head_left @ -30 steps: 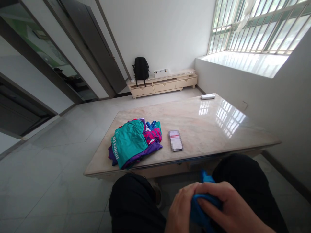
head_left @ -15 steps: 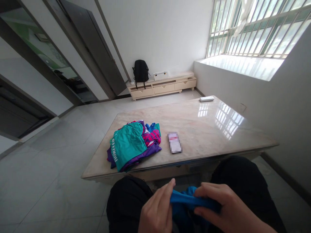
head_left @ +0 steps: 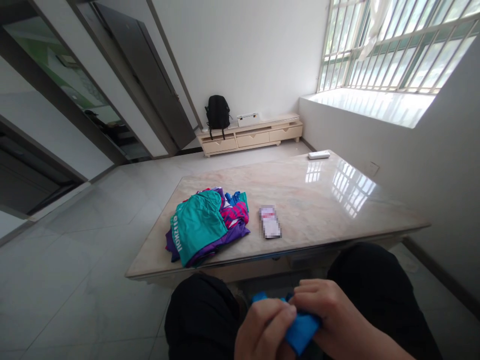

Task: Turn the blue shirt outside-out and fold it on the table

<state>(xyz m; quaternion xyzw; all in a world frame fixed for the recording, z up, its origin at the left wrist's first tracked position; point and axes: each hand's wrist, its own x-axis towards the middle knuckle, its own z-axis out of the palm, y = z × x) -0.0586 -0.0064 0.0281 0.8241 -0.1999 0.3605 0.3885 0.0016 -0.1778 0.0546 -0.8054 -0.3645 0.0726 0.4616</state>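
Note:
A piece of blue cloth (head_left: 303,330) is bunched between my two hands, low in front of my lap; what kind of garment it is cannot be made out. My left hand (head_left: 264,327) is closed on its left part, fingers curled over. On the other side my right hand (head_left: 330,310) grips it too, with the fingers bent and the thumb hidden. Beyond my knees, a pile of clothes (head_left: 202,225) lies at the left of the table, with a teal garment bearing white letters on top and purple, pink and blue ones under it.
The marble-topped table (head_left: 300,195) stands just past my knees. On it lie a phone-sized object (head_left: 270,222), its face pixelated, and a white oblong object (head_left: 318,155). A black backpack (head_left: 217,112) rests on the low cabinet (head_left: 255,136) by the wall.
My hands have come closer together. The blue cloth, stretched between them before, is now folded and bunched. My left fingers have gone from straight to curled round it.

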